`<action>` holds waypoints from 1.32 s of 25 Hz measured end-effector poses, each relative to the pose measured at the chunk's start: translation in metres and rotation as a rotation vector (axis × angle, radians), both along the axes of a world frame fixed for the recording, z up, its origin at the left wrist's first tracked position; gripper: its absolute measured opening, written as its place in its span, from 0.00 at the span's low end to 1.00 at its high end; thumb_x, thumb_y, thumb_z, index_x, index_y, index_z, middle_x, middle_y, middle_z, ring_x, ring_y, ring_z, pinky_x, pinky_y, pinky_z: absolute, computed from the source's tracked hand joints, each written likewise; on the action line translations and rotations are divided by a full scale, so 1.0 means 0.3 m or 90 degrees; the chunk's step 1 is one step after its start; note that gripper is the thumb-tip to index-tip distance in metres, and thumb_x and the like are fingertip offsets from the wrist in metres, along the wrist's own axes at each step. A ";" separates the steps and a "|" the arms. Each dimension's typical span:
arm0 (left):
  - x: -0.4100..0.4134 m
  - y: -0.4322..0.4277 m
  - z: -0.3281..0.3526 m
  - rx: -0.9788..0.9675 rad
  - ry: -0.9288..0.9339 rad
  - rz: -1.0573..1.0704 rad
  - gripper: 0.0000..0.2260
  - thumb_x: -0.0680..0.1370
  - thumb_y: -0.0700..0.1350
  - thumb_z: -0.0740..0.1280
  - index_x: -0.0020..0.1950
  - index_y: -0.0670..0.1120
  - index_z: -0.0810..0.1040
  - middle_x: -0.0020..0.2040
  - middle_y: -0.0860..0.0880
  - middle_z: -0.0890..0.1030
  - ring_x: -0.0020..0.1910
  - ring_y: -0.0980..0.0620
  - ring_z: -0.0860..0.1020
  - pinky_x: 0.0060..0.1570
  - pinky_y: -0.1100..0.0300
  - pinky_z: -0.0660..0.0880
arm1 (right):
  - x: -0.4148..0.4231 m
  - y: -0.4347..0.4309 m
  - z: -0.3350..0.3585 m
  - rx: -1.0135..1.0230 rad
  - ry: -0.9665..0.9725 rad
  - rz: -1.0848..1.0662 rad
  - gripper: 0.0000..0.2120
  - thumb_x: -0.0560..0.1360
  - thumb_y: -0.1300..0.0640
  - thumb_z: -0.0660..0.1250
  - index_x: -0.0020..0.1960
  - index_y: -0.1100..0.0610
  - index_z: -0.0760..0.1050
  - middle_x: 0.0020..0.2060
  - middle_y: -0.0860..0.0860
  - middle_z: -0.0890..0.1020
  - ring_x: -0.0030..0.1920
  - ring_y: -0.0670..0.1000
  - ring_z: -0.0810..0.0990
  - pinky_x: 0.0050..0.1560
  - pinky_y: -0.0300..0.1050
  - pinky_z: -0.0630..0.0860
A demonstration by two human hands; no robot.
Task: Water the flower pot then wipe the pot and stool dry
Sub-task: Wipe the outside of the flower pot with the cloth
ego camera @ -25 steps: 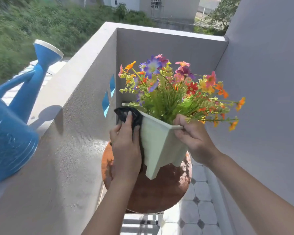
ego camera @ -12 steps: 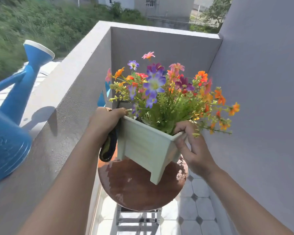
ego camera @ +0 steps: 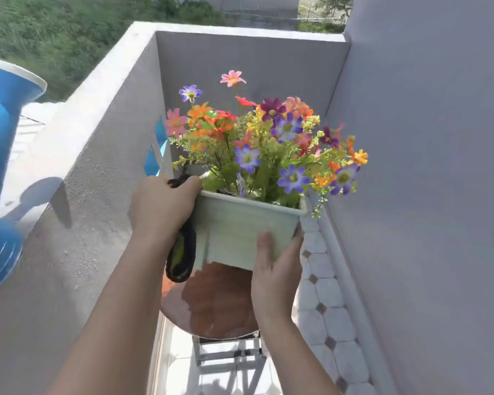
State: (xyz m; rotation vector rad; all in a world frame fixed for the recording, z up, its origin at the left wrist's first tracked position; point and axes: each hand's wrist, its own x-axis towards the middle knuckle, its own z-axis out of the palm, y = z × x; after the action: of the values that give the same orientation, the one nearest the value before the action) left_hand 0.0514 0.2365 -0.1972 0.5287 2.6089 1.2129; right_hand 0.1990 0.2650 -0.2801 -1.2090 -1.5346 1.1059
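The left hand (ego camera: 161,206) grips the pot (ego camera: 240,232) at its rim with a dark cloth (ego camera: 181,258) pinned beneath; the right hand (ego camera: 274,269) clasps its near corner. The pot is held above the stool (ego camera: 211,309). Wiping appears underway; next, dry the exposed seat. The pot contains flowers (ego camera: 263,143).

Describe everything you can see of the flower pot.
The flower pot is pale green and square, tapering downward, with a lighter rim; it looks like plastic. Mixed purple, orange, pink and red flowers with green foliage fill it. It sits roughly upright above the round reddish stool; whether its feet touch the stool cannot be seen. The left hand, holding a dark cloth, grips its left rim, and the right hand clasps its near right corner.
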 end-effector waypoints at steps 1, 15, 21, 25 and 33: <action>0.020 -0.013 -0.007 0.011 0.047 0.004 0.20 0.68 0.56 0.63 0.29 0.39 0.67 0.29 0.43 0.69 0.34 0.41 0.71 0.28 0.56 0.60 | 0.002 0.021 -0.001 0.002 -0.027 -0.018 0.38 0.68 0.29 0.54 0.72 0.47 0.58 0.64 0.48 0.75 0.61 0.50 0.75 0.60 0.54 0.73; 0.206 -0.143 -0.219 0.336 -0.015 -0.037 0.19 0.77 0.55 0.57 0.65 0.51 0.75 0.50 0.63 0.80 0.49 0.69 0.75 0.52 0.69 0.71 | 0.015 0.084 0.011 0.056 -0.099 -0.044 0.32 0.71 0.36 0.58 0.63 0.60 0.70 0.47 0.55 0.82 0.43 0.55 0.77 0.39 0.37 0.61; 0.209 -0.143 -0.292 0.220 -0.186 0.062 0.13 0.81 0.57 0.53 0.52 0.55 0.76 0.43 0.58 0.78 0.53 0.51 0.76 0.50 0.54 0.68 | 0.022 0.098 -0.011 0.071 -0.107 -0.058 0.35 0.68 0.31 0.53 0.61 0.58 0.71 0.47 0.55 0.83 0.46 0.57 0.79 0.42 0.40 0.65; 0.246 -0.169 -0.284 0.287 -0.045 0.036 0.23 0.75 0.64 0.54 0.56 0.50 0.78 0.46 0.46 0.81 0.49 0.44 0.77 0.50 0.46 0.74 | 0.030 0.105 -0.013 0.089 -0.125 -0.047 0.29 0.71 0.38 0.55 0.58 0.60 0.72 0.44 0.55 0.83 0.42 0.56 0.78 0.38 0.37 0.62; 0.027 -0.078 -0.123 0.371 -0.554 0.064 0.12 0.76 0.55 0.64 0.48 0.48 0.80 0.38 0.46 0.80 0.31 0.50 0.79 0.33 0.58 0.75 | 0.049 0.088 -0.023 0.123 -0.100 -0.041 0.30 0.70 0.34 0.54 0.53 0.59 0.73 0.36 0.47 0.77 0.33 0.48 0.74 0.31 0.30 0.64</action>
State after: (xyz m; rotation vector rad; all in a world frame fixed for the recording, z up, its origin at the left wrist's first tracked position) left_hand 0.0595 0.2130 -0.2341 -0.0731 1.5631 1.7347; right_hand 0.2136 0.2913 -0.2870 -1.2257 -1.6677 0.8158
